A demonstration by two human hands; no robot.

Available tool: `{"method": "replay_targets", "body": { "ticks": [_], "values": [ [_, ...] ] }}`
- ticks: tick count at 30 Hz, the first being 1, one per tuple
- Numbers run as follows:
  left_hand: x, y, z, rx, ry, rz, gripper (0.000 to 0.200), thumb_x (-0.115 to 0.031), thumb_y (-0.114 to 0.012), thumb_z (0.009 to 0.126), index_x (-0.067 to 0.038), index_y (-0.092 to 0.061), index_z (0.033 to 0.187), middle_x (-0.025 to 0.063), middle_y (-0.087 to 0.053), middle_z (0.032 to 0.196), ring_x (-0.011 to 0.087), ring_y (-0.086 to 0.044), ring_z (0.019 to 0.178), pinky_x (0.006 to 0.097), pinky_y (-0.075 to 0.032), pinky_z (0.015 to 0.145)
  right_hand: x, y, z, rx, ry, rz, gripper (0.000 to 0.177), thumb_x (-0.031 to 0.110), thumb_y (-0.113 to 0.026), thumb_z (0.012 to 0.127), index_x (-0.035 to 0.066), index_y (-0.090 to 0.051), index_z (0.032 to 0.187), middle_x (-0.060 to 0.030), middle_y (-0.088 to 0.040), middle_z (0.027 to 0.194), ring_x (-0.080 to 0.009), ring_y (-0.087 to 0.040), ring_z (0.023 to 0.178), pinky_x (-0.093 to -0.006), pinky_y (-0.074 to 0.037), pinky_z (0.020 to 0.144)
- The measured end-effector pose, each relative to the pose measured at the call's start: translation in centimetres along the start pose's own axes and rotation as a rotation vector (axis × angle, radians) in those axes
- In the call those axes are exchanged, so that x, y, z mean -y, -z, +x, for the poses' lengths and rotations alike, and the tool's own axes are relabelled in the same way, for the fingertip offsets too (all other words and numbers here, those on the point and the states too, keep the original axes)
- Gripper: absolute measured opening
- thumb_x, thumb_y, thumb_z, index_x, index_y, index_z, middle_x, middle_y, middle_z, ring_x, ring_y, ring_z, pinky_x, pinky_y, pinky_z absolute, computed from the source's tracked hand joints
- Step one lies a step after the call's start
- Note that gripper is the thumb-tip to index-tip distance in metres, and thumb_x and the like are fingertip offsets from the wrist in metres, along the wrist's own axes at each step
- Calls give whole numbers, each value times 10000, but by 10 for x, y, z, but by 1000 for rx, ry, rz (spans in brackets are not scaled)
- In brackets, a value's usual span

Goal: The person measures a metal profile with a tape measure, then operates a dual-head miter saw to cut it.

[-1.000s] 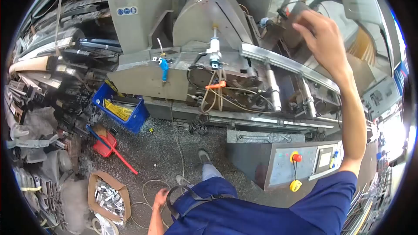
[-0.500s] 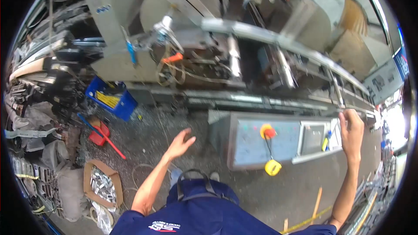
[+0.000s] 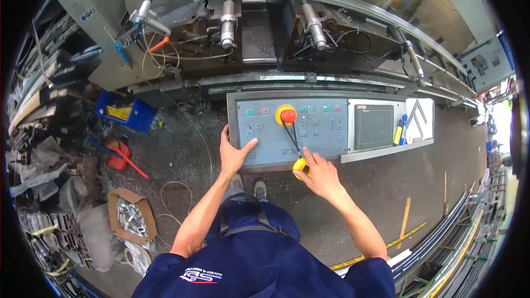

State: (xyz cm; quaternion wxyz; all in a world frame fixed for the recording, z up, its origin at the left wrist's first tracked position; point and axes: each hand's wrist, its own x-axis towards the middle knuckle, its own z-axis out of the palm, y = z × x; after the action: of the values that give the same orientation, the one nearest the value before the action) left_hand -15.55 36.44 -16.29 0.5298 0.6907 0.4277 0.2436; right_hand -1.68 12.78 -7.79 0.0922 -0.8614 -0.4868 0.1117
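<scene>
1. Cardboard box [image 3: 131,218] of small metal pieces at far left, open-topped, on the floor [image 3: 182,157].
2. Up from it, red dustpan [image 3: 117,161] with a long handle, then blue crate [image 3: 124,115] against the machine's base.
3. Above, two steel rollers [image 3: 228,16] set upright in the machine's open bay.
4. Left hand [image 3: 234,152] laid on the lower left corner of the control panel [image 3: 326,132]. Thumb spread out across the grey face, other fingers [image 3: 224,135] pressed together along the panel's left edge, pinching nothing.
5. Control panel mounted on the machine's front, straight ahead of the person, rows of small keys across it.
6. Red mushroom button [image 3: 288,116] on a yellow ring near the panel's top middle. Dark cord running down from it to a yellow disc [image 3: 300,166] at the panel's lower edge.
7. Right hand [image 3: 320,174] just beside that disc and touching it, index finger stretched out to the panel's bottom edge, remaining fingers curled. Cannot tell whether thumb and curled fingers pinch the disc.
8. Dark screen [image 3: 374,127] at the panel's right, with yellow and blue markers [image 3: 400,128] standing just beside it.
</scene>
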Motion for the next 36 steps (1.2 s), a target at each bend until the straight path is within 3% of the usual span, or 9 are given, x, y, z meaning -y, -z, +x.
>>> {"method": "replay_targets", "body": {
  "ticks": [3,11,12,17,23,25,32,35,36],
  "values": [
    [9,-3,2,-19,-20,-24,953,-361,-869,704,33,-369,1412,238,-525,1345,320,-528,1244,412,-422,1047,-4,-18,9,-141,35,-57,765,526,-668,854,52,-461,1417,-128,-530,951,-309,-612,769,-430,-505,681],
    [10,-2,5,-46,23,-103,808,-375,-793,791,18,-414,1387,230,-551,1305,330,-562,1189,414,-443,1007,-3,-8,30,31,209,-257,867,635,-642,805,37,-483,1412,-101,-587,897,-266,-594,787,-422,-468,719],
    [10,-1,5,-51,15,-60,806,-389,-787,792,10,-417,1386,226,-547,1311,338,-558,1194,420,-443,1007,0,-4,35,56,219,-307,737,599,-667,804,41,-599,1280,-101,-603,897,-278,-616,829,-430,-477,740],
    [6,4,4,-57,38,8,873,-482,-781,770,-23,-394,1404,202,-485,1382,366,-512,1254,440,-430,1028,24,63,110,71,218,-277,460,492,-708,816,49,-692,937,-106,-639,921,-293,-645,916,-442,-492,800],
    [1,4,9,-47,162,-42,965,-546,-795,728,-10,-374,1412,211,-443,1416,375,-475,1291,441,-420,1043,46,137,246,-266,405,-177,366,333,-744,819,54,-671,1044,-87,-620,917,-298,-605,886,-416,-492,766],
    [9,2,11,-85,77,-18,991,-555,-803,712,-3,-375,1415,212,-428,1430,376,-466,1299,433,-415,1059,39,150,312,-336,495,-242,378,319,-747,810,56,-664,1068,-82,-615,931,-295,-596,898,-417,-492,776],
    [-5,9,11,-142,53,24,1008,-610,-815,656,-12,-435,1374,177,-396,1469,348,-421,1353,465,-379,1094,-8,138,583,-292,367,-563,1013,331,-853,679,10,-303,1467,-171,-427,1453,-335,-460,1288,-525,-419,990],
    [-14,15,16,-131,48,57,1009,-551,-870,624,5,-443,1350,203,-432,1429,369,-447,1324,444,-398,1090,-15,121,647,-357,290,-536,1058,232,-888,603,40,-299,1460,-137,-432,1433,-322,-439,1304,-535,-404,999],
    [-27,17,17,-139,46,20,866,-498,-823,702,-29,-473,1340,201,-420,1449,384,-438,1332,459,-395,1091,-22,116,661,-353,292,-524,1058,232,-888,603,40,-299,1460,-137,-432,1433,-322,-439,1304,-535,-404,999]
  ]
}}
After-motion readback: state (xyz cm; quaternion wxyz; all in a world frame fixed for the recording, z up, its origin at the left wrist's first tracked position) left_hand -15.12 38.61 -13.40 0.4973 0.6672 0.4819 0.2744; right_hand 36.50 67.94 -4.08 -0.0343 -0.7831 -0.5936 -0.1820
